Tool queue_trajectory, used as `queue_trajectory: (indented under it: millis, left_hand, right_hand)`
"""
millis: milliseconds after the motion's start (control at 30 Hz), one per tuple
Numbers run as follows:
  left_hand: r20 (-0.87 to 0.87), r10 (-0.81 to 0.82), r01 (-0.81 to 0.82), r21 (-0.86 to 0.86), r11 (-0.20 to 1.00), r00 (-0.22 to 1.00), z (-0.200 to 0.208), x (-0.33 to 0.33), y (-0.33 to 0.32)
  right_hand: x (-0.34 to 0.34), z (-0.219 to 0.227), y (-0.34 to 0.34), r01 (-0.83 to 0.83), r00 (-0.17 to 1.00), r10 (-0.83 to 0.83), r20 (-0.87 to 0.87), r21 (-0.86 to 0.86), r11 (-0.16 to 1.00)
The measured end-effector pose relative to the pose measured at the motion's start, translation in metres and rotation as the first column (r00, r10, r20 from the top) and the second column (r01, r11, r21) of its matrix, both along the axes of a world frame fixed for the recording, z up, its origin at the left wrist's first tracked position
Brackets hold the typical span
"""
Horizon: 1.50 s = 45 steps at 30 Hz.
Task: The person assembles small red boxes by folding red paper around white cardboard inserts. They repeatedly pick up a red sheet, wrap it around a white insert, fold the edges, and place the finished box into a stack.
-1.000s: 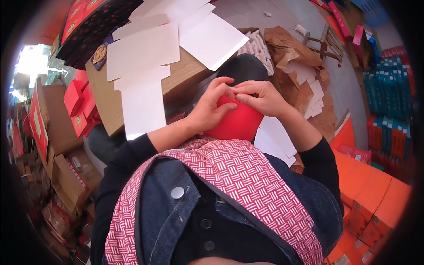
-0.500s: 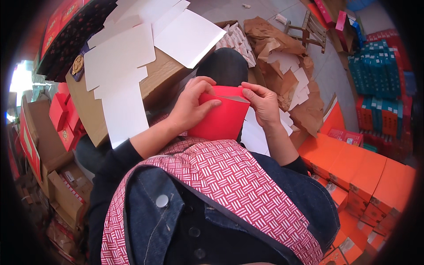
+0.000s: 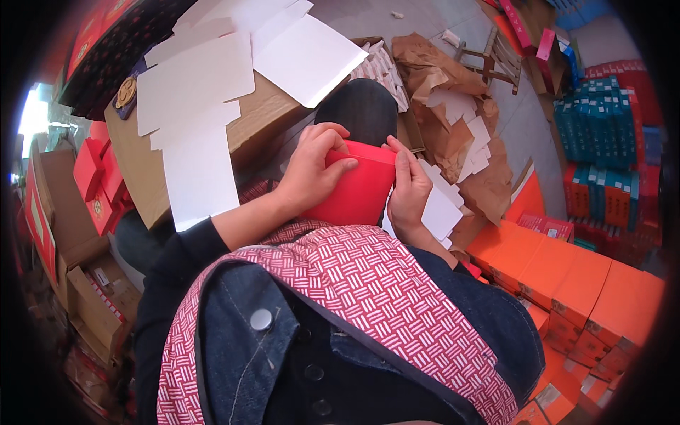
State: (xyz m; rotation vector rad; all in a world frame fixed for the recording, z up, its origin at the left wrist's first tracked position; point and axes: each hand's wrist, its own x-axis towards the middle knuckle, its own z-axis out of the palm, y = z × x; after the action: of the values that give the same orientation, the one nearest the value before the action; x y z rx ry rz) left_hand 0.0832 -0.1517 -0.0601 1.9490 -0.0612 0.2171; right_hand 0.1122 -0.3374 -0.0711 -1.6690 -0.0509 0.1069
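Observation:
A red cardboard box [image 3: 356,188] rests on my lap, its top flap lying nearly flush along the far edge. My left hand [image 3: 315,161] grips the box from the left, with the thumb on its upper face and the fingers curled over the far edge. At the far right corner, my right hand [image 3: 409,178] pinches the box between thumb and fingers. The box's underside is hidden from view. Beneath it shows a patterned red-and-white apron [image 3: 397,280].
White flat box blanks [image 3: 198,131] lie on a brown carton [image 3: 265,117] ahead left. Crumpled brown paper [image 3: 443,67] and white sheets lie ahead right. Orange boxes [image 3: 559,265] are stacked at my right, teal boxes [image 3: 595,124] beyond. Red boxes [image 3: 99,177] sit at left.
The gap under the box's top flap has closed down. My right hand has moved slightly left and turned more upright against the box's right side. My left hand stays put.

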Motion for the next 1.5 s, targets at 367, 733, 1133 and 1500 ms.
queue_trajectory:
  millis: [367,733,1133,1500]
  left_hand:
    - [-0.007,0.052,-0.052,-0.015,0.999,0.999,-0.01,-0.003,-0.003]
    - [-0.205,-0.134,0.014,-0.503,0.864,0.97,-0.025,-0.006,0.003]
    - [-0.146,-0.06,0.001,-0.378,0.926,0.987,-0.025,-0.009,-0.002]
    - [0.033,0.07,-0.063,-0.173,0.983,0.997,0.009,-0.007,-0.004]
  right_hand:
    - [-0.006,-0.007,-0.014,-0.19,0.954,0.206,0.216,-0.094,0.977]
    - [-0.02,-0.025,-0.008,-0.097,0.976,0.091,0.199,0.02,0.995]
    - [-0.022,-0.024,-0.004,-0.075,0.982,0.059,0.178,0.088,0.993]
    - [-0.008,-0.018,-0.004,-0.089,0.901,0.046,0.43,0.08,0.993]
